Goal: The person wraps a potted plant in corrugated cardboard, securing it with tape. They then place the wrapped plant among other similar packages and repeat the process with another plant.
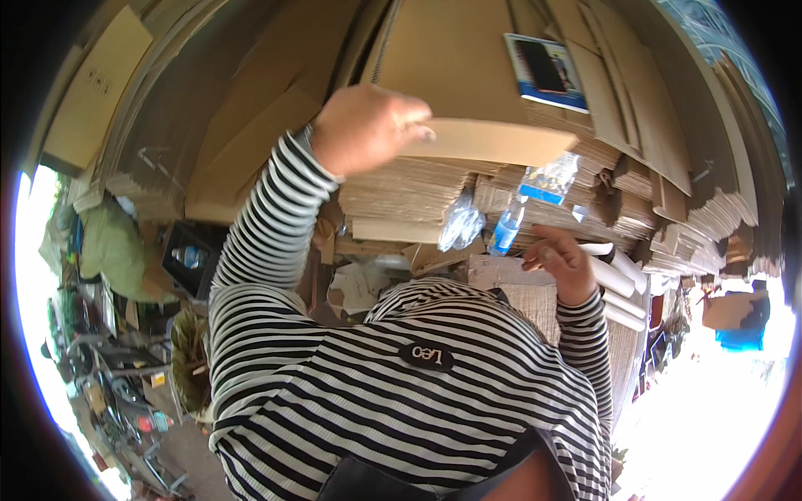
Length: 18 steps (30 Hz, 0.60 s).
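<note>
My left hand is raised over the stacked cardboard, its fingers closed at the left end of a brown cardboard piece. That piece reaches to the right from my fingertips, with its front edge lifted. To the lower right, my right hand is in the air with bent fingers apart and nothing in them. Closest to it stands a clear plastic bottle with a blue label. A clear packet with a blue band lies just beyond the bottle, and crumpled clear plastic is to its left.
Stacks of flat cardboard fill the space ahead. A dark phone lies on a booklet on the top sheets. White rolls are beside my right arm. A black crate and green sack are at left.
</note>
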Each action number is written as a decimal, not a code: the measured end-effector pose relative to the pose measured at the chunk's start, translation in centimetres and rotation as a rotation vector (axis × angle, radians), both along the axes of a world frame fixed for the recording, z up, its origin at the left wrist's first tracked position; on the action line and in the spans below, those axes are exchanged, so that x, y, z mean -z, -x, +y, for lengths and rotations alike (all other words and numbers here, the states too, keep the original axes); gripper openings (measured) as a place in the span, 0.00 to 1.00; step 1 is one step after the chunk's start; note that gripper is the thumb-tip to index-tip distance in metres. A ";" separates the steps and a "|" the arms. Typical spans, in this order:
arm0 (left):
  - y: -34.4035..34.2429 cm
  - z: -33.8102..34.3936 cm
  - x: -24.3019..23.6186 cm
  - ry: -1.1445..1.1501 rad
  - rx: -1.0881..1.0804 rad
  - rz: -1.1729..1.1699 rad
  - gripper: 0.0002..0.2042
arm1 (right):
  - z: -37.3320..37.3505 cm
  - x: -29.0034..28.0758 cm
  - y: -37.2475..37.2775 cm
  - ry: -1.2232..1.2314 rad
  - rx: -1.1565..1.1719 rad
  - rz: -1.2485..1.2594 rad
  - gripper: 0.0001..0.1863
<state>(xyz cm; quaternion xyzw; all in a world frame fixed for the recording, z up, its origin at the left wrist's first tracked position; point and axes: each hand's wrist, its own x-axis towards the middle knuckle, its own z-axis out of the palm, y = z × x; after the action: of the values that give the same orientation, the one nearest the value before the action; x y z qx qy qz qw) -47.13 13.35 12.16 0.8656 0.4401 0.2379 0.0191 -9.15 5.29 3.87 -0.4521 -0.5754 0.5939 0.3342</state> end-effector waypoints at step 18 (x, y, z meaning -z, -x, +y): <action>-6.4 0.2 1.9 0.291 0.194 0.075 0.10 | -1.9 -3.2 2.7 -1.309 0.236 -0.971 0.32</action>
<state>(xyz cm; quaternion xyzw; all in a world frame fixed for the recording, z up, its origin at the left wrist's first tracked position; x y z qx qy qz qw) -40.73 13.58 10.28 0.9005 0.3846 0.1362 0.1504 -11.84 3.44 7.09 -0.4299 -0.8344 -0.1624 0.3042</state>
